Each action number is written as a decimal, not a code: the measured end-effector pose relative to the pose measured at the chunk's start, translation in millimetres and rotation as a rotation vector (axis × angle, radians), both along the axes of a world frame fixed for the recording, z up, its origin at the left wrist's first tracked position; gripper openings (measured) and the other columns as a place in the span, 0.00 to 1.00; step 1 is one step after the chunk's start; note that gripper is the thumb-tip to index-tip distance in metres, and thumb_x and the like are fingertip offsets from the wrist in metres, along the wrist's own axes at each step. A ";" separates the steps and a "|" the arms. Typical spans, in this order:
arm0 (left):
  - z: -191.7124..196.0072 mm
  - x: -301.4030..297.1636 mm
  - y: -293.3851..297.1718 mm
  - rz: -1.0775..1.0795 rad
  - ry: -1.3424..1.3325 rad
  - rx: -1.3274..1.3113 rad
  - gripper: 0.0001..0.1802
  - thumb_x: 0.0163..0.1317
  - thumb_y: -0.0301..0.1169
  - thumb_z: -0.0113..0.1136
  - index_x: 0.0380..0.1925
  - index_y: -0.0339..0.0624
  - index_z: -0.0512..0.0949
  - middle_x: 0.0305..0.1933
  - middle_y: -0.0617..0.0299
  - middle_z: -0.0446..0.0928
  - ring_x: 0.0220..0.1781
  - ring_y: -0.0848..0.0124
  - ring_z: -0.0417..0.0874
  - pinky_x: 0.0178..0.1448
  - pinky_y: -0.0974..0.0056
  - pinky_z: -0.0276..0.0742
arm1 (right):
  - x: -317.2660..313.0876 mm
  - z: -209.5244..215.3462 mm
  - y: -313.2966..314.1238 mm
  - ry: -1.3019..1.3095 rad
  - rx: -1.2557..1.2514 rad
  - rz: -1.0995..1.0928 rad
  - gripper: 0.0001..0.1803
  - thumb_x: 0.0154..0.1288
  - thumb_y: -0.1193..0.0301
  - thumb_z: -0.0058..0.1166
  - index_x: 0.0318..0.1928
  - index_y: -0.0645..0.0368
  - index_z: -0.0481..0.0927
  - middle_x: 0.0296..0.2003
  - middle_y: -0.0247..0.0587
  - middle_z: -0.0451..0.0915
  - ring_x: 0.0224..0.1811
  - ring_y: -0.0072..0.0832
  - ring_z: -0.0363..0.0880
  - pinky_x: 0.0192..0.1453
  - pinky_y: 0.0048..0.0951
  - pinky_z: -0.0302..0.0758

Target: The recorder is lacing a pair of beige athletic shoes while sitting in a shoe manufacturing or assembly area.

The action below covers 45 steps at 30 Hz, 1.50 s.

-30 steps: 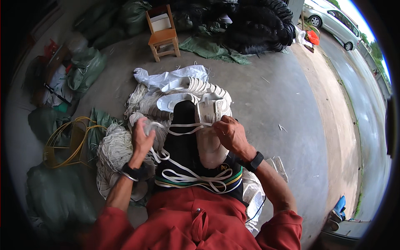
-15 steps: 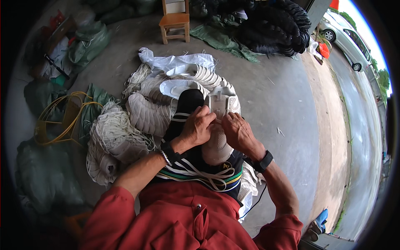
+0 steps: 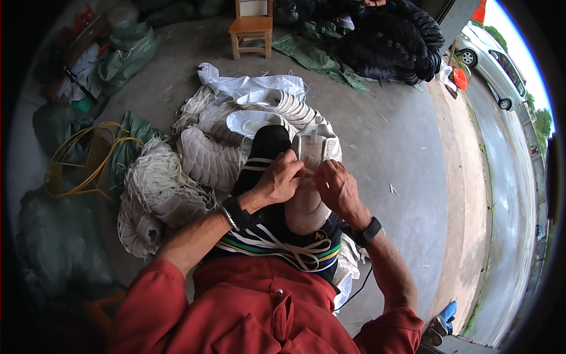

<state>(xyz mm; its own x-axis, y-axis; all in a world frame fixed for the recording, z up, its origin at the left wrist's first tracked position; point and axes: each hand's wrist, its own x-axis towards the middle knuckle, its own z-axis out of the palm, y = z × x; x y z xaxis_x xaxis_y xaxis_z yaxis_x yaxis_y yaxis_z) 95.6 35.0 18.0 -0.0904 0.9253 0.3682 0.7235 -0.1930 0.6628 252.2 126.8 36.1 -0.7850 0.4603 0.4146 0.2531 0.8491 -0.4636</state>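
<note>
A bare concrete floor [image 3: 401, 177] runs out to an open doorway, with heaps of netting and sacks along its edges. In the middle of it the person sits with a white shoe sole [image 3: 313, 171] propped upright on the lap, toe end toward the floor. A second ago the left hand [image 3: 282, 180] was out at the side, drawing white cord away from the lap; now it has come in beside the right hand [image 3: 337, 187], and both pinch together at the sole's near edge, fingertips closed on what looks like the cord, though the grip itself is too small to make out. I judge the pull finished and a fresh bit of fine work begun at that edge.

Counting outward: one sole in hand, two wristbands, one pile of white soles [image 3: 247, 124] beyond the knees, one bundle of white cord [image 3: 156, 194] to the left, one coil of yellow rope [image 3: 82, 156], one wooden chair [image 3: 252, 28], one silver car [image 3: 494, 74].
</note>
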 end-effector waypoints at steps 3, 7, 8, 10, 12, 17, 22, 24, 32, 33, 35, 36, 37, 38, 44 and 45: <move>-2.0 5.5 -3.9 0.136 -0.081 0.127 0.08 0.43 0.17 0.54 0.25 0.38 0.69 0.33 0.54 0.65 0.40 0.56 0.69 0.45 0.58 0.67 | 3.2 1.1 3.0 0.030 -0.077 -0.027 0.05 0.50 0.77 0.50 0.29 0.62 0.70 0.25 0.47 0.73 0.30 0.43 0.73 0.33 0.38 0.71; -2.5 -5.1 -7.1 0.178 0.038 0.202 0.15 0.43 0.17 0.53 0.34 0.38 0.67 0.40 0.54 0.67 0.44 0.56 0.69 0.47 0.57 0.65 | 17.5 -1.5 7.3 0.143 -0.443 -0.073 0.05 0.53 0.79 0.47 0.32 0.64 0.73 0.27 0.48 0.77 0.26 0.38 0.77 0.29 0.31 0.73; -3.6 -8.0 -6.6 0.186 0.135 0.215 0.19 0.43 0.17 0.55 0.39 0.40 0.66 0.37 0.55 0.70 0.43 0.58 0.71 0.46 0.59 0.66 | 23.2 -2.0 7.9 0.172 -0.490 -0.100 0.05 0.53 0.79 0.47 0.32 0.64 0.73 0.27 0.47 0.77 0.26 0.34 0.77 0.30 0.30 0.73; 1.9 -7.8 -8.9 0.182 0.142 0.077 0.19 0.44 0.18 0.56 0.38 0.40 0.67 0.35 0.57 0.71 0.40 0.59 0.72 0.45 0.58 0.65 | 32.3 -3.7 7.7 0.207 -0.543 -0.125 0.06 0.55 0.78 0.48 0.34 0.65 0.74 0.28 0.44 0.78 0.28 0.28 0.77 0.33 0.28 0.74; 6.0 -11.0 -8.3 0.148 0.117 0.016 0.17 0.45 0.21 0.57 0.38 0.40 0.67 0.23 0.63 0.73 0.26 0.64 0.75 0.36 0.61 0.66 | 36.7 -1.6 1.3 0.177 -0.562 -0.111 0.06 0.55 0.78 0.47 0.34 0.65 0.74 0.28 0.44 0.78 0.28 0.28 0.77 0.33 0.28 0.74; 44.3 -31.7 -12.2 0.010 -0.147 -0.352 0.10 0.46 0.23 0.57 0.31 0.35 0.74 0.12 0.64 0.67 0.15 0.77 0.65 0.22 0.67 0.62 | 34.3 18.7 -29.0 0.059 -0.562 0.087 0.06 0.54 0.80 0.49 0.34 0.64 0.75 0.29 0.43 0.76 0.27 0.31 0.77 0.31 0.27 0.74; 97.8 -44.7 -21.8 -0.188 -0.420 -0.497 0.06 0.49 0.25 0.57 0.27 0.34 0.76 0.14 0.69 0.71 0.19 0.81 0.71 0.22 0.71 0.65 | 12.7 25.7 -63.0 0.079 -0.342 0.396 0.11 0.47 0.83 0.49 0.35 0.63 0.75 0.39 0.45 0.75 0.37 0.39 0.77 0.39 0.31 0.74; 124.1 -45.5 -33.5 -0.225 -0.729 -0.452 0.06 0.54 0.25 0.57 0.31 0.34 0.75 0.19 0.70 0.71 0.19 0.85 0.67 0.22 0.77 0.62 | 3.5 26.1 -70.1 0.100 -0.303 0.431 0.11 0.48 0.83 0.48 0.36 0.63 0.75 0.40 0.46 0.75 0.39 0.39 0.77 0.41 0.31 0.74; 174.7 -59.2 -66.0 -0.188 -1.048 -0.117 0.09 0.55 0.25 0.56 0.36 0.34 0.72 0.26 0.67 0.71 0.20 0.82 0.64 0.27 0.75 0.63 | 4.5 31.1 -34.2 0.238 -0.609 0.151 0.12 0.54 0.84 0.46 0.39 0.66 0.75 0.45 0.46 0.76 0.39 0.31 0.78 0.36 0.26 0.75; 175.6 -60.2 -68.9 -0.179 -1.060 -0.069 0.10 0.55 0.26 0.56 0.36 0.34 0.72 0.26 0.67 0.71 0.20 0.81 0.64 0.27 0.75 0.63 | 4.9 33.8 -36.6 0.161 -0.600 0.176 0.11 0.53 0.84 0.46 0.38 0.66 0.76 0.47 0.48 0.75 0.39 0.33 0.78 0.35 0.26 0.75; 178.5 -62.2 -75.4 -0.167 -1.078 -0.013 0.10 0.55 0.26 0.57 0.37 0.34 0.72 0.26 0.66 0.71 0.20 0.80 0.64 0.27 0.74 0.64 | 2.9 35.1 -42.0 0.075 -0.587 0.203 0.11 0.52 0.85 0.46 0.37 0.66 0.76 0.48 0.49 0.74 0.40 0.35 0.78 0.34 0.26 0.75; 180.2 -62.8 -77.4 -0.174 -1.069 0.009 0.11 0.55 0.27 0.58 0.37 0.33 0.72 0.26 0.66 0.71 0.20 0.80 0.64 0.27 0.74 0.63 | 0.4 33.2 -45.8 0.058 -0.564 0.175 0.12 0.51 0.85 0.46 0.37 0.66 0.77 0.49 0.51 0.73 0.40 0.36 0.78 0.34 0.27 0.75; 182.2 -63.6 -79.4 -0.182 -1.060 0.031 0.12 0.55 0.28 0.59 0.36 0.33 0.72 0.26 0.65 0.71 0.20 0.79 0.65 0.27 0.74 0.63 | -1.9 30.6 -48.5 0.042 -0.542 0.146 0.12 0.50 0.85 0.46 0.36 0.66 0.77 0.50 0.52 0.73 0.40 0.38 0.78 0.33 0.28 0.75; 184.9 -65.2 -81.5 -0.231 -1.044 0.003 0.14 0.54 0.30 0.59 0.37 0.33 0.71 0.25 0.65 0.71 0.19 0.78 0.66 0.27 0.73 0.63 | -3.8 21.5 -47.3 0.072 -0.495 0.170 0.13 0.49 0.85 0.46 0.36 0.64 0.78 0.49 0.53 0.73 0.39 0.39 0.78 0.33 0.29 0.74; 181.5 -106.7 -96.5 -0.070 -1.094 0.161 0.12 0.55 0.29 0.58 0.38 0.35 0.72 0.16 0.69 0.63 0.17 0.77 0.65 0.29 0.72 0.63 | -3.6 72.7 -43.6 -0.071 -0.928 0.431 0.09 0.55 0.81 0.47 0.37 0.65 0.77 0.35 0.45 0.75 0.25 0.26 0.74 0.25 0.21 0.69; 172.5 -119.4 -96.5 0.003 -1.113 0.165 0.11 0.55 0.28 0.57 0.37 0.35 0.73 0.16 0.70 0.64 0.17 0.77 0.64 0.29 0.72 0.63 | 3.9 87.8 -39.7 -0.047 -1.328 0.387 0.08 0.57 0.79 0.47 0.37 0.66 0.77 0.33 0.42 0.75 0.21 0.24 0.72 0.24 0.19 0.68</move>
